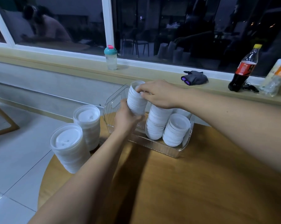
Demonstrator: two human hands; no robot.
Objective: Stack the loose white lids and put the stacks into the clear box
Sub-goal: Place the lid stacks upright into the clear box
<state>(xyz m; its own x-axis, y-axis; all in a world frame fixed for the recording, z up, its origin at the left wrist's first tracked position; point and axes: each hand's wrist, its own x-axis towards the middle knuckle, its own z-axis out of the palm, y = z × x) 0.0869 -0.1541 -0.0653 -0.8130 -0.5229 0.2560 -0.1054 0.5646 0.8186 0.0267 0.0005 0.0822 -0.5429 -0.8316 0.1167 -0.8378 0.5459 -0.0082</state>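
Centre of frame: the left hand (pixel 126 118) grips the lower end of a tilted lid stack (pixel 135 101), fingers curled round it. The right hand (pixel 159 94) clamps its fingers on the top end. The stack is over the left end of the clear box (pixel 169 151) on the surface (pixel 185 183). Two more stacks (pixel 157 122) lean inside the box.

my left hand (pixel 126 118) and right hand (pixel 159 94) grip a tilted lid stack (pixel 135 101) | clear box (pixel 160 147), left end | more stacks (pixel 157 122) inside

White lids (pixel 156 123), clear box (pixel 169 149) (wooden-brown table (pixel 185 183)).
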